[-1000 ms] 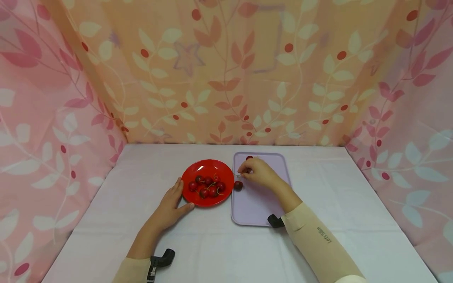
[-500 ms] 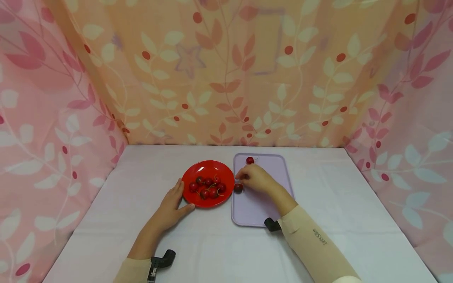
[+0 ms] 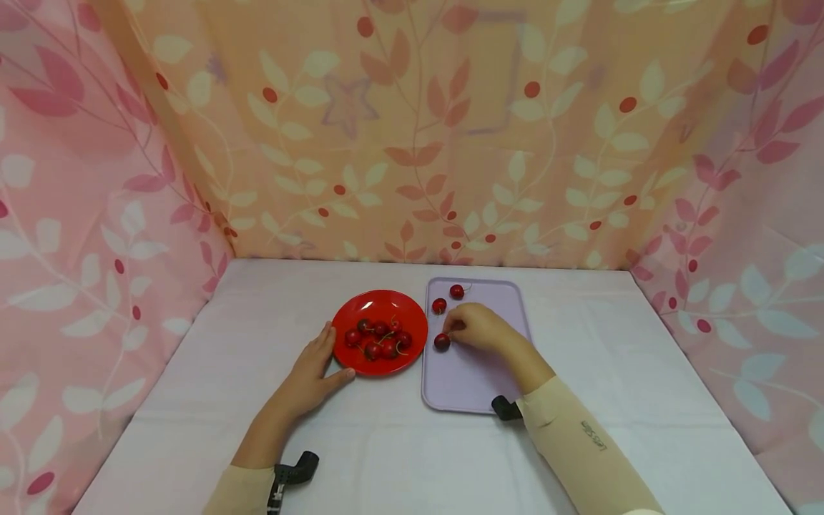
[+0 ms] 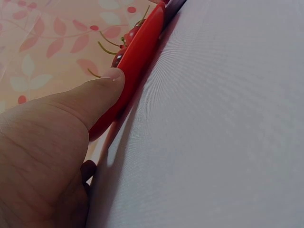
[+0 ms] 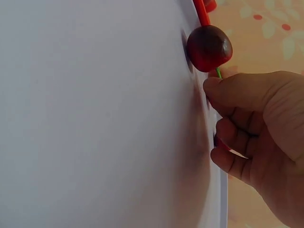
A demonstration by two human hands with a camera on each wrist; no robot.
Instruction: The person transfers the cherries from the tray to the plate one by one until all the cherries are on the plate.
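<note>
My left hand [image 3: 312, 375] rests against the left rim of a red plate [image 3: 347, 361], fingers straight and spread. In the left wrist view its thumb [image 4: 102, 92] touches the plate's outer edge. Several red cherries [image 3: 373, 350] with stems lie on the plate. Over a lilac tray [image 3: 463, 386], my right hand [image 3: 479, 327] pinches the green stem [image 5: 218, 72] of a dark red cherry [image 5: 209, 48] between thumb and index finger. Its other fingers are curled. Behind that hand, one cherry [image 3: 439, 306] lies on the tray, and another cherry [image 3: 457, 291] sits near the far edge.
The tray stands just right of the plate on a white-covered table [image 3: 386, 458]. A patterned cloth [image 3: 412, 143] hangs behind the table and along both sides.
My right hand has let go of one cherry on the tray, moved nearer, and taken the dark cherry's stem. That cherry has shifted slightly right. My left hand has stayed in place.
</note>
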